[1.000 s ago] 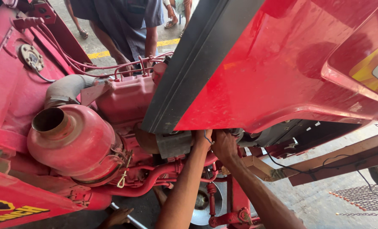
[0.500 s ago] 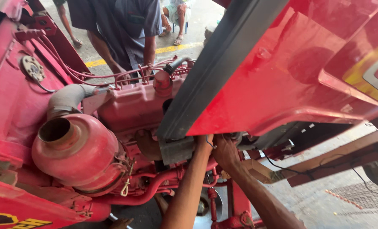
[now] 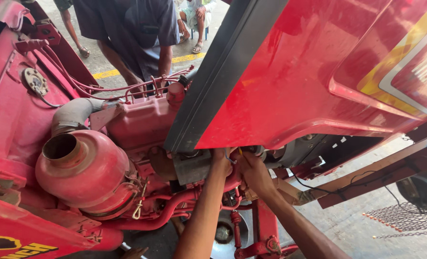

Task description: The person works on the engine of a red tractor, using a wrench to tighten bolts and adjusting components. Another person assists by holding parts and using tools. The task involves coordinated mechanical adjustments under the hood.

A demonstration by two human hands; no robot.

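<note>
Both hands are up under the red panel [image 3: 290,96] beside the engine block [image 3: 141,124], the left hand [image 3: 220,160] and right hand [image 3: 253,171] meeting at a half-hidden fitting [image 3: 232,156], their grip unclear, so the work looks midway, nothing freed.

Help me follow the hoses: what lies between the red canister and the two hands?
In the head view, a red curved hose and a grey block lie between the canister and the hands: left, right.
</note>
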